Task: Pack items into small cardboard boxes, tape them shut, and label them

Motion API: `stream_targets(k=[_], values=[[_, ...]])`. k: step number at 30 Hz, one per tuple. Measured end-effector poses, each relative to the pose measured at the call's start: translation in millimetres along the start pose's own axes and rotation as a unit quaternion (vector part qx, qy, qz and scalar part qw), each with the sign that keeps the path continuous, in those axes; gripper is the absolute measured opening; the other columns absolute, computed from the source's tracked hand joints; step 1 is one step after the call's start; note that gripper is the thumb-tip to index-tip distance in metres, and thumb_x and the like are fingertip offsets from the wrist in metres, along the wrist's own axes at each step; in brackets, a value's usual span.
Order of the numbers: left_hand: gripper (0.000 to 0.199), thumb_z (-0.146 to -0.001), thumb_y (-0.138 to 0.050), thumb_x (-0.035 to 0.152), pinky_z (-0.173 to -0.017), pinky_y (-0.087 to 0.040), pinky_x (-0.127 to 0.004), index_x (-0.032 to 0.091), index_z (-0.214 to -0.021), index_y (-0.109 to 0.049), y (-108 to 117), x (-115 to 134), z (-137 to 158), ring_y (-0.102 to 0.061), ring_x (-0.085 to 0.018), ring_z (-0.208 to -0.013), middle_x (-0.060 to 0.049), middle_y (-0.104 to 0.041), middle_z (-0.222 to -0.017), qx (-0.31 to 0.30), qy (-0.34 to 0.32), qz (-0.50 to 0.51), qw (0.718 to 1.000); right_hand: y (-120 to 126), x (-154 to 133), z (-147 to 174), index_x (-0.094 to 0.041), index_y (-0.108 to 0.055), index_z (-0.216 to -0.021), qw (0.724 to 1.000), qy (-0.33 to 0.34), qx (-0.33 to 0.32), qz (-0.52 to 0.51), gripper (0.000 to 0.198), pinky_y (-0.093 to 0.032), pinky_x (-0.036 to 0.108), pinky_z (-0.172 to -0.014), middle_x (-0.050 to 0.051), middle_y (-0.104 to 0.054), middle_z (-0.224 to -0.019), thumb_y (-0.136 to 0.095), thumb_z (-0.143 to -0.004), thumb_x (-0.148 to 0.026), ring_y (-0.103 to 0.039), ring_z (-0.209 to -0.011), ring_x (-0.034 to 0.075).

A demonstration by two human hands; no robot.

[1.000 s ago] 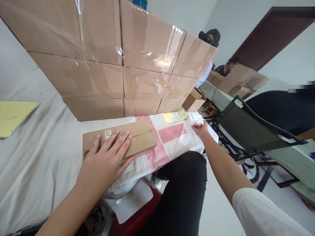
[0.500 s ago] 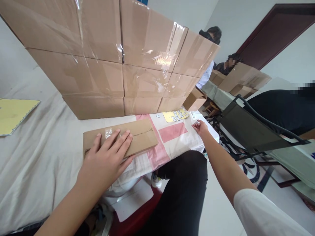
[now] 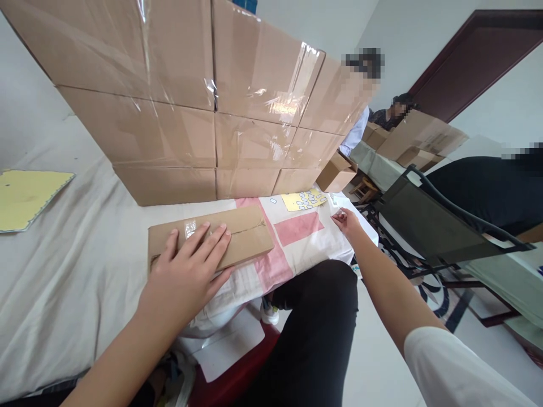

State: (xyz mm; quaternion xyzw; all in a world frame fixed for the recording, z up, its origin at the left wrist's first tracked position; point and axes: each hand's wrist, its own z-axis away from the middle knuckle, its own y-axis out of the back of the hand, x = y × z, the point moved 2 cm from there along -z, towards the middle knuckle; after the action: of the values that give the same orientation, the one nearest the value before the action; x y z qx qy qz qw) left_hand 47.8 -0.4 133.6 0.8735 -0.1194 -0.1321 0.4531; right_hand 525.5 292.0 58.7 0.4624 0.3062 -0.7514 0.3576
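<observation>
A flat cardboard box (image 3: 248, 232) lies on the cloth-covered table, with a strip of clear tape on its top. Across that top my left hand (image 3: 193, 260) rests with fingers spread, its thumb by the near edge. At the table's right end, my right hand (image 3: 347, 221) has its thumb and fingers pinched together; what they hold, if anything, is too small to make out. Just beyond those fingers is a white sheet or piece (image 3: 339, 200). A yellow sheet (image 3: 297, 202) bearing several small white, dark-edged labels lies left of that hand.
A wall of taped cardboard boxes (image 3: 254, 141) stands behind the flat box. Another yellow sheet (image 3: 34, 198) is at far left. An open carton (image 3: 337, 172) sits past the table's end. A dark folding chair (image 3: 424, 220) and other people are to the right.
The view has shifted slightly. My right hand's fingers look drawn a little closer together near the white piece. My left hand stays on the flat box.
</observation>
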Motion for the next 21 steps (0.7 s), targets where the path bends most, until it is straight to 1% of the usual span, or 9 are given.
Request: stream_targets(k=[2,4,6,8,11,14,17,19,21], values=[[0.052,-0.100,-0.050,0.039,-0.110,-0.034,-0.064,0.012,-0.144,-0.051,0.2,0.2,-0.3,-0.054,-0.040,-0.137,-0.012,-0.057,-0.150,-0.002,-0.001,-0.005,1.000,0.5,0.3,1.9,-0.020,-0.048,-0.069,1.000,0.007,-0.004,-0.001,0.025,-0.065,0.032,-0.066,-0.005,-0.049,-0.055,-0.055,-0.093,-0.020,-0.062,-0.060,0.014],[0.051,-0.100,-0.050,0.039,-0.110,-0.035,-0.064,0.012,-0.143,-0.052,0.7,0.2,-0.2,-0.054,-0.039,-0.136,-0.012,-0.057,-0.150,-0.001,-0.001,-0.008,1.000,0.6,0.5,3.1,-0.018,-0.050,-0.071,1.000,0.010,-0.005,0.003,0.027,-0.063,0.031,-0.065,-0.005,-0.051,-0.059,-0.054,-0.097,-0.022,-0.063,-0.062,0.013],[0.050,-0.100,-0.050,0.038,-0.110,-0.035,-0.064,0.013,-0.142,-0.053,1.3,0.2,0.0,-0.055,-0.039,-0.136,-0.012,-0.057,-0.149,0.000,0.000,-0.010,1.000,0.2,0.6,3.0,-0.015,-0.057,-0.080,1.000,0.011,-0.002,0.012,0.022,-0.060,0.028,-0.065,-0.003,-0.057,-0.069,-0.059,-0.099,-0.025,-0.063,-0.065,0.012],[0.050,-0.100,-0.050,0.038,-0.110,-0.036,-0.064,0.012,-0.142,-0.054,1.7,0.2,0.0,-0.055,-0.039,-0.135,-0.012,-0.057,-0.149,0.000,0.000,-0.011,1.000,-0.7,0.5,1.6,-0.013,-0.063,-0.094,1.000,0.011,0.003,0.023,0.017,-0.059,0.027,-0.067,0.000,-0.064,-0.083,-0.063,-0.099,-0.029,-0.065,-0.072,0.011],[0.051,-0.099,-0.050,0.039,-0.110,-0.036,-0.064,0.012,-0.142,-0.053,1.5,0.0,-0.4,-0.055,-0.039,-0.136,-0.012,-0.057,-0.150,-0.003,0.000,-0.009,1.000,-3.0,0.7,-0.6,-0.013,-0.064,-0.111,0.999,0.011,0.013,0.040,0.022,-0.060,0.030,-0.072,0.004,-0.068,-0.102,-0.064,-0.099,-0.032,-0.067,-0.083,0.014],[0.051,-0.099,-0.051,0.039,-0.111,-0.035,-0.064,0.012,-0.143,-0.053,0.9,-0.5,-0.4,-0.054,-0.039,-0.136,-0.012,-0.057,-0.150,-0.006,0.003,-0.002,1.000,-5.8,1.8,2.1,-0.014,-0.064,-0.116,0.998,0.010,0.029,0.057,0.026,-0.061,0.032,-0.074,0.006,-0.067,-0.109,-0.065,-0.099,-0.033,-0.067,-0.088,0.016],[0.050,-0.099,-0.051,0.039,-0.113,-0.033,-0.063,0.014,-0.143,-0.053,1.0,-0.2,-0.3,-0.053,-0.038,-0.137,-0.011,-0.057,-0.149,-0.010,0.006,0.006,1.000,-9.4,1.4,16.0,-0.013,-0.064,-0.112,0.997,0.009,0.041,0.067,0.023,-0.059,0.028,-0.069,0.004,-0.067,-0.103,-0.065,-0.098,-0.032,-0.066,-0.082,0.014],[0.049,-0.100,-0.050,0.038,-0.112,-0.034,-0.063,0.014,-0.143,-0.053,1.9,0.7,-0.8,-0.053,-0.038,-0.137,-0.011,-0.057,-0.150,-0.013,0.013,0.005,1.000,-13.9,-2.1,33.8,-0.014,-0.062,-0.102,0.997,0.003,0.033,0.064,0.017,-0.057,0.025,-0.063,0.000,-0.063,-0.087,-0.061,-0.100,-0.030,-0.063,-0.071,0.011],[0.049,-0.100,-0.049,0.037,-0.111,-0.035,-0.064,0.014,-0.143,-0.054,3.1,1.4,-2.0,-0.054,-0.038,-0.137,-0.011,-0.056,-0.150,-0.017,0.021,-0.001,1.000,-22.2,-7.5,59.8,-0.016,-0.057,-0.088,0.998,-0.015,-0.002,0.060,0.020,-0.057,0.025,-0.058,-0.004,-0.053,-0.067,-0.053,-0.102,-0.029,-0.055,-0.058,0.010]])
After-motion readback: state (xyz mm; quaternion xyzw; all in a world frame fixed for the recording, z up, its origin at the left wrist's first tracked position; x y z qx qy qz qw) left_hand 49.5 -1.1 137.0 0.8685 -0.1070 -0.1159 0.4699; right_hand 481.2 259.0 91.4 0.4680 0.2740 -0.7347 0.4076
